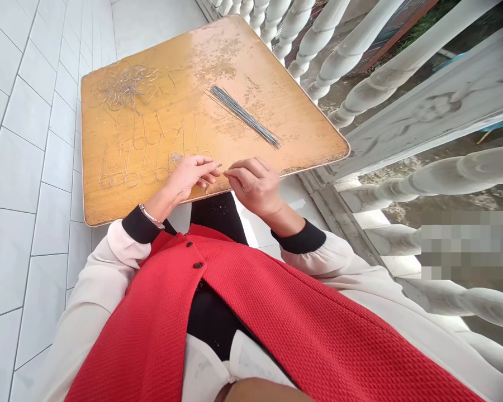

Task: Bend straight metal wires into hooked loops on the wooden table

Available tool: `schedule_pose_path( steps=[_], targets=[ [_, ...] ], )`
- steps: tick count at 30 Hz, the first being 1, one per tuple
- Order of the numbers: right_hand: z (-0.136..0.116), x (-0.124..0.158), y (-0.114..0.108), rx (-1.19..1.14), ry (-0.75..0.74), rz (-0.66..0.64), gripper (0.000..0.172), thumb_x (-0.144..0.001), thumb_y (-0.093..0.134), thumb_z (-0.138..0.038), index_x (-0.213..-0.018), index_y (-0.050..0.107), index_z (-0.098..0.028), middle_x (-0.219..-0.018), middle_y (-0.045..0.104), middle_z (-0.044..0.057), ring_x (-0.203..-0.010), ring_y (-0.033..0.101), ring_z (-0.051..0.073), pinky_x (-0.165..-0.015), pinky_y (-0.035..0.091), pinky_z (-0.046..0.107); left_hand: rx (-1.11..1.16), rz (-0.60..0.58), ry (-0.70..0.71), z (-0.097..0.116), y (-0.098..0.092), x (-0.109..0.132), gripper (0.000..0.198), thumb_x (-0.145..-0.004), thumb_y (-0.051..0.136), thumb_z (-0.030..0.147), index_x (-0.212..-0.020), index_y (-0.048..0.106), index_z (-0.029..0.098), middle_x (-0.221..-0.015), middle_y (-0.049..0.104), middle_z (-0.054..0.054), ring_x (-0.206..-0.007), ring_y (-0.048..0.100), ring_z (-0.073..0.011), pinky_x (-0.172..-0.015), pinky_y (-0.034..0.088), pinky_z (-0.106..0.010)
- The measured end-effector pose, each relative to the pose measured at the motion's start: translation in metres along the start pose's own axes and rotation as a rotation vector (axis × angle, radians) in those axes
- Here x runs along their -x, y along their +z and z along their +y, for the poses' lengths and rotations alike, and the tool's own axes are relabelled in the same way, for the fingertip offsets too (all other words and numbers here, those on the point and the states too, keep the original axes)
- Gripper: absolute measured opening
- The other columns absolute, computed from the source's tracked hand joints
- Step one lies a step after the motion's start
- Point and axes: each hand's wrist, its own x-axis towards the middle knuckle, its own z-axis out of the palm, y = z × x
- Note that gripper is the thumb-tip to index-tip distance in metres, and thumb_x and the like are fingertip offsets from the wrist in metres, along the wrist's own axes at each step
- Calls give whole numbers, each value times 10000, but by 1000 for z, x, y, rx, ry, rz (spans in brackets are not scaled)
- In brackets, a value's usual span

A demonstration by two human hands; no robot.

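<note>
Pinch work is proceeding above the near edge of a worn wooden tabletop (238,67): the left hand (188,178) and right hand (255,187) are meeting there, their fingertips (235,173) gripping a fine strand (223,171), apparently wire, though too thin to confirm. Straight wire rods (243,116) are lying bundled beyond the hands; looped wire pieces (142,162) are lying near the left hand. Risk: a dragging sleeve could snag those loops; a jolted table could scatter the rods.

On the square wooden tabletop (171,56), a bundle of straight metal wires (243,116) lies right of a tangle of looped wire (126,86), with bent wire shapes (138,159) along the near edge.
</note>
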Motion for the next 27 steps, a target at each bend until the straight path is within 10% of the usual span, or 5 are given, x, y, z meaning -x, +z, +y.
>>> schedule_pose_path(
  steps=[5, 13, 27],
  targets=[
    [-2, -19, 7, -223, 64, 40, 191, -1026, 598, -300, -913, 748, -262, -949, 752, 66, -828, 695, 196, -759, 576, 370, 79, 66, 96, 3, -7, -5, 208, -923, 673, 31, -748, 642, 137, -660, 672, 37, -546, 589, -22, -503, 354, -152],
    [-13, -63, -1, -938, 757, -117, 421, -920, 716, -619, -922, 765, -201, -851, 749, 44, -600, 621, 98, -495, 478, 210, -43, 151, 229, 6, -28, 4, 251, -911, 636, -18, -720, 614, 142, -626, 641, 44, -528, 583, -30, -495, 387, -151],
    [-51, -92, 31, -1036, 685, -238, 302, -784, 886, -376, -658, 696, -178, -578, 615, -30, -474, 470, 55, -431, 380, 193, 14, 139, 256, -11, -62, 35, 181, -916, 625, 17, -789, 604, 145, -709, 700, 22, -614, 684, -60, -568, 482, -152]
  ],
)
